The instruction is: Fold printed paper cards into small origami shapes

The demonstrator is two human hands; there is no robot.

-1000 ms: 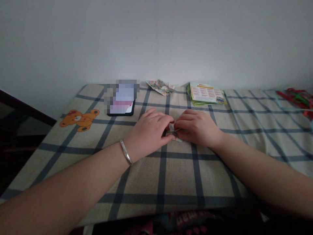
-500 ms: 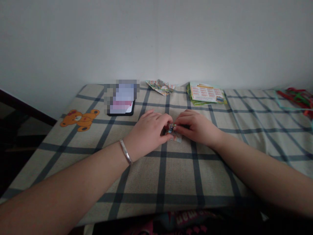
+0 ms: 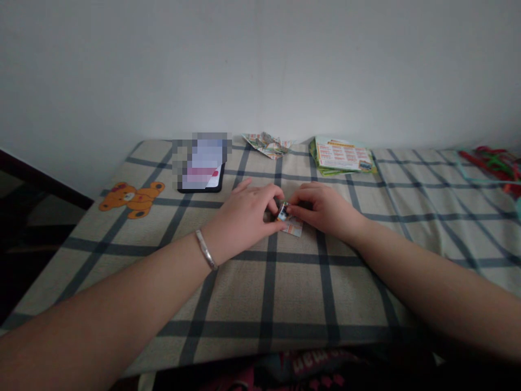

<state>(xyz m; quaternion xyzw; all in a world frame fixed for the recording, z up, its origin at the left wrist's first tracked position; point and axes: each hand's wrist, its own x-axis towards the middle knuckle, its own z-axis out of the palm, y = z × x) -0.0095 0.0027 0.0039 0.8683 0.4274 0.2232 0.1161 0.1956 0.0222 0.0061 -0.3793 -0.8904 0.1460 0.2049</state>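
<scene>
Between my hands, on the checked cloth, is a small piece of printed folded paper (image 3: 293,227), its lower part showing below my fingers. My right hand (image 3: 325,209) pinches its upper edge between thumb and fingers. From the other side, my left hand (image 3: 252,212), with a silver bangle on the wrist, curls its thumb and forefinger around the left edge of the paper. A small gap shows between that thumb and forefinger. Part of the paper is hidden behind my fingertips.
Along the wall lie a phone (image 3: 211,182) with a blurred screen, a crumpled folded paper (image 3: 268,145) and a stack of printed leaflets (image 3: 344,157). A bear cutout (image 3: 136,200) is at the left edge. Red and green strands (image 3: 494,163) lie far right.
My left thumb and forefinger have drawn slightly left, and more of the folded paper's upper part shows between my fingers. The other things stay where they were.
</scene>
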